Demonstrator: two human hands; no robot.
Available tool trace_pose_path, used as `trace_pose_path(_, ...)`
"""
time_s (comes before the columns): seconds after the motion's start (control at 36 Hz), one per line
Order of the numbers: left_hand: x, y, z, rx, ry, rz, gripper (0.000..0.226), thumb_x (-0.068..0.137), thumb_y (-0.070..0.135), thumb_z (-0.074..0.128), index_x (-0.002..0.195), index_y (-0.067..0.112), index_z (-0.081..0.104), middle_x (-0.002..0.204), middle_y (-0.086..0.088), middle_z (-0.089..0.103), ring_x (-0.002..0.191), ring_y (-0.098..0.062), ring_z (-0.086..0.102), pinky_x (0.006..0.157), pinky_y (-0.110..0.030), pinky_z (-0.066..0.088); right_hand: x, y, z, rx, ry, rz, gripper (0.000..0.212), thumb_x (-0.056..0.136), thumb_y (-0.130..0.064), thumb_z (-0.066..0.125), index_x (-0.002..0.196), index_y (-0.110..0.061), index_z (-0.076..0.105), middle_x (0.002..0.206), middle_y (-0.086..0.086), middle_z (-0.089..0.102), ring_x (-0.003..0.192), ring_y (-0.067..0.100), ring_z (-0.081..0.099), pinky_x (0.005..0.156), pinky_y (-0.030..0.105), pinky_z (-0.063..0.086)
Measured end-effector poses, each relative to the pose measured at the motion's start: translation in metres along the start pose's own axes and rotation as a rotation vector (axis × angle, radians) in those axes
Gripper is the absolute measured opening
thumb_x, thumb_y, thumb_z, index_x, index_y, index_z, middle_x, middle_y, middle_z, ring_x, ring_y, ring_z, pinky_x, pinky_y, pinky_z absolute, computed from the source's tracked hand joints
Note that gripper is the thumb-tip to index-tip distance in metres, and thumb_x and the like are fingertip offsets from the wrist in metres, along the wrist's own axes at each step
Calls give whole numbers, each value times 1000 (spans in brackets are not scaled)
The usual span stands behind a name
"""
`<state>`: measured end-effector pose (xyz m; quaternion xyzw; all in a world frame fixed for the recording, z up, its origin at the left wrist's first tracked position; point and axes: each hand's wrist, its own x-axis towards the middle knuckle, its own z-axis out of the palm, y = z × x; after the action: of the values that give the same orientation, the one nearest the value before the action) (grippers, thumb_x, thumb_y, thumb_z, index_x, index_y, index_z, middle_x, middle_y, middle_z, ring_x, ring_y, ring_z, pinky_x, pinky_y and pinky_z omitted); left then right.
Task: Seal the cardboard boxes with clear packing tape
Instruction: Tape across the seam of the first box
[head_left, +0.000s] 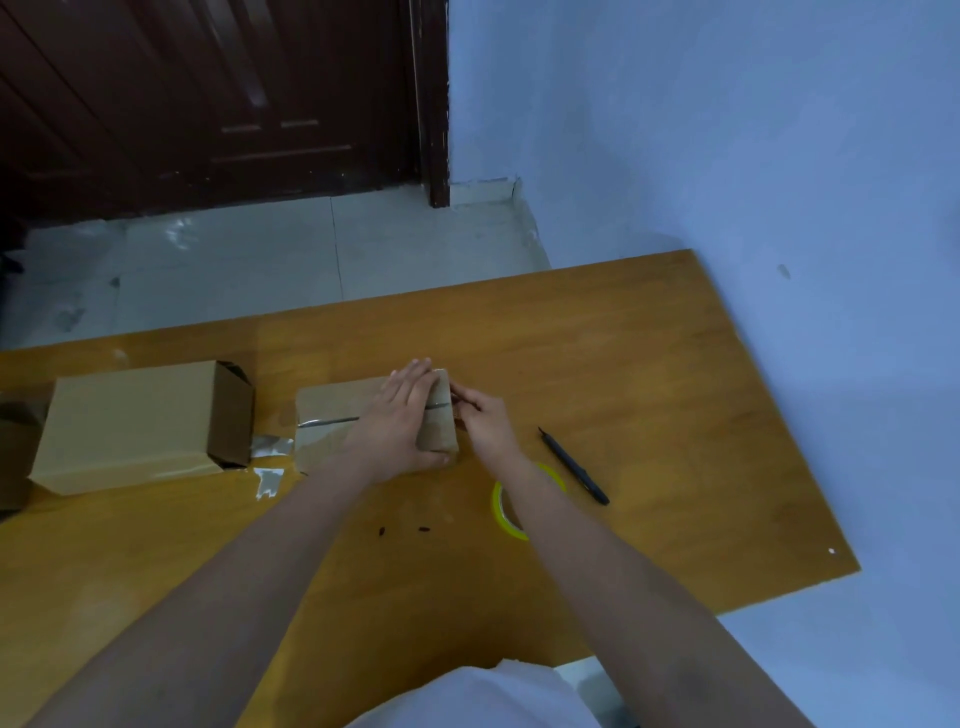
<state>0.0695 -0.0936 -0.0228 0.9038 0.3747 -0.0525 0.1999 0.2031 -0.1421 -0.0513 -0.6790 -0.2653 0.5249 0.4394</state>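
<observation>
Two hands at box (332, 415) right edge: left hand (400, 421) flat, right hand (480, 415) grip unclear.

Person, seen from a head-worn camera: two bare forearms, no sleeves visible down to the frame's lower edge. Left hand (402, 421) and right hand (485, 415): both bare, no gloves, no rings, no watch or wristband visible. Nails short where visible; finer detail too blurred to tell. Garment: white fabric (478, 696), plain, unmarked, at the bottom centre between the forearms; soft folds along its upper edge; cut and type not discernible.
</observation>
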Motion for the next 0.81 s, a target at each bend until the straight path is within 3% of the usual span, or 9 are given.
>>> trace_pose_path(0.14,-4,4,-4,130,-19,-84,121,71,68,63,150,16,-11,160,1,-2,144,-9,-17,111,-43,-24,-14,8,-6,-33,-11,-7,28,98,-12,46,121,-11,61,117,6,63,112,24,59,97,46,48)
trace_pose_path(0.28,-6,3,-6,91,-52,-74,129,67,64,70,149,19,-19,157,2,-21,137,-9,-29,115,-36,-14,-29,7,-13,-5,-101,-31,32,94,-3,47,122,-17,56,115,1,61,109,18,57,92,35,49)
trace_pose_path(0.42,-8,-7,-12,111,-57,0,134,61,67,72,147,23,-22,149,2,-33,138,-13,-31,113,-41,-19,-38,8,-23,-16,-170,-43,44,91,3,51,134,-5,48,116,5,59,105,14,57,83,21,50)
trace_pose_path(0.5,-16,-20,-16,-2,-45,-22,131,59,83,57,147,24,-21,150,6,-32,139,-11,-31,117,-42,-15,-40,5,-24,-50,-120,-39,47,93,0,52,138,-5,43,122,3,55,104,7,54,78,12,47)
trace_pose_path(0.58,-34,-33,-17,-230,123,-171,128,56,98,21,152,18,-5,156,6,-18,143,-10,-19,119,-41,-5,-36,-1,-23,-97,-45,-47,45,94,-2,49,139,-9,45,130,7,53,116,14,51,90,18,44)
trace_pose_path(0.64,-49,-44,-15,-357,269,-314,125,60,96,14,152,11,10,159,2,-1,147,-15,-5,119,-39,1,-32,-8,-20,-136,-29,-64,42,97,-7,47,139,-10,46,134,5,51,122,15,48,101,26,39)
trace_pose_path(0.72,-67,-54,-13,-438,374,-513,88,87,68,38,145,2,30,155,-13,22,144,-28,16,116,-41,17,-26,-23,-12,-189,-11,-93,40,100,-20,44,140,-13,44,138,1,48,126,14,45,107,29,36)
trace_pose_path(0.81,-72,-63,-8,-536,377,-646,54,94,35,54,132,-2,44,134,-21,45,126,-36,40,100,-43,35,-14,-35,1,-253,7,-110,46,100,-27,45,143,-14,38,145,5,42,131,18,42,110,33,33)
